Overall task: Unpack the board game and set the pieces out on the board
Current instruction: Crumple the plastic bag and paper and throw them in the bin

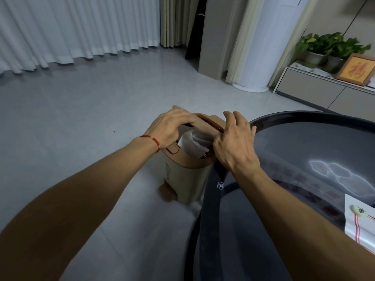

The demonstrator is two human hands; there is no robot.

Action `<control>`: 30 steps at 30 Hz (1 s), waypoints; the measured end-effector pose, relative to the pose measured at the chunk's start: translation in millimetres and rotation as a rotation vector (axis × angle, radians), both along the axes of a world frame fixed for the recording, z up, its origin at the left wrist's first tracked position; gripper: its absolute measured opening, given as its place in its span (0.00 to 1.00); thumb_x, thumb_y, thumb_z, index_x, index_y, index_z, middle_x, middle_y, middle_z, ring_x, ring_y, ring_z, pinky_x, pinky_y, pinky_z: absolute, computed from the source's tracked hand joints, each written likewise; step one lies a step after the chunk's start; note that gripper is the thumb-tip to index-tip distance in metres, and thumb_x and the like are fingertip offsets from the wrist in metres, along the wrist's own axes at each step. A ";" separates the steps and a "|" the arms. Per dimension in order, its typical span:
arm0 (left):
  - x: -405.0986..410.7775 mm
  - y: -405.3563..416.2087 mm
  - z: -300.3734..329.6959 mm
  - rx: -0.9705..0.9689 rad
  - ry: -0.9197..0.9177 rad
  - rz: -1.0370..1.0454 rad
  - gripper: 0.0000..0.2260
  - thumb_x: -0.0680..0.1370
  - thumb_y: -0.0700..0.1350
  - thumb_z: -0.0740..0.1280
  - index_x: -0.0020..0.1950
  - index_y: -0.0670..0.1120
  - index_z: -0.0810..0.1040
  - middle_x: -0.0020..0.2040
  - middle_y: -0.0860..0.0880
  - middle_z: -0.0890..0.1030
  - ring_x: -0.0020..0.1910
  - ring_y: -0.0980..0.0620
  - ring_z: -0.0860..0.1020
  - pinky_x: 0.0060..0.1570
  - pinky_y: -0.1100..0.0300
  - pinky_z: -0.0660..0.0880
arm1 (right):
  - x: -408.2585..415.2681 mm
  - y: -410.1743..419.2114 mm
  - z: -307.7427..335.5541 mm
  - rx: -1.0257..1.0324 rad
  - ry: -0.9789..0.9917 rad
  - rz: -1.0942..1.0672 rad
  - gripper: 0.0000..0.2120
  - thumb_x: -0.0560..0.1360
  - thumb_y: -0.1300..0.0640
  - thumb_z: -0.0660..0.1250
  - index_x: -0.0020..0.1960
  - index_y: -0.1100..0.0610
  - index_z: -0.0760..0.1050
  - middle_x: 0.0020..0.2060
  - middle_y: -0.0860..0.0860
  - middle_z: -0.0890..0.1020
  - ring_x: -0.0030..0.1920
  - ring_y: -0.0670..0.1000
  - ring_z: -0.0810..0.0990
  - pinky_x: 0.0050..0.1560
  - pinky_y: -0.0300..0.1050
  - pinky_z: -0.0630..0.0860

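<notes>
I noted a grey tiled floor running back to white pleated curtains along the far wall, with a white cylindrical standing unit in the corner and a low grey cabinet at the right carrying potted green plants and a framed picture.

A round dark glass table filled the lower right. A tan pedal bin stood on the floor just beside the table's rim, its lid up and white paper showing in its mouth.

Both of my arms reached forward over the bin. My left hand, a red cord bracelet on its wrist, lay over the bin's raised lid with fingers bent down across it. My right hand sat at the bin's right edge, fingers raised and loosely spread; its thumb side met the white paper, though I could not tell whether it pinched the paper or only touched it.

The game's white paper board, marked with red lines, lay at the table's right edge with one pale round piece on it, well apart from both hands.

Open floor lay to the left of the bin; the table rim closed off the right.
</notes>
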State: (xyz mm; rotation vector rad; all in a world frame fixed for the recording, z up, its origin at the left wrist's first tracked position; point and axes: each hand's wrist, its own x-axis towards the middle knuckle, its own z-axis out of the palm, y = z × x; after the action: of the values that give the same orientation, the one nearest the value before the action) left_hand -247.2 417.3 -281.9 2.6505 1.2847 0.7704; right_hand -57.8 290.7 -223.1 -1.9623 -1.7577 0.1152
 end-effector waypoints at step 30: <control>-0.5 -14.3 -36.4 0.088 0.184 0.103 0.23 0.74 0.58 0.73 0.67 0.53 0.77 0.61 0.49 0.76 0.63 0.46 0.69 0.61 0.47 0.66 | -1.5 -1.3 2.7 -0.062 -0.060 -0.012 0.24 0.76 0.57 0.58 0.72 0.59 0.69 0.64 0.61 0.75 0.64 0.62 0.70 0.69 0.56 0.64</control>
State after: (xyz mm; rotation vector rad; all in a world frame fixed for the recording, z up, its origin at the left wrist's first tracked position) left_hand -247.7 403.0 -318.3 2.8004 1.4743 0.6203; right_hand -59.3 289.3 -220.4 -2.0394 -1.7999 0.1091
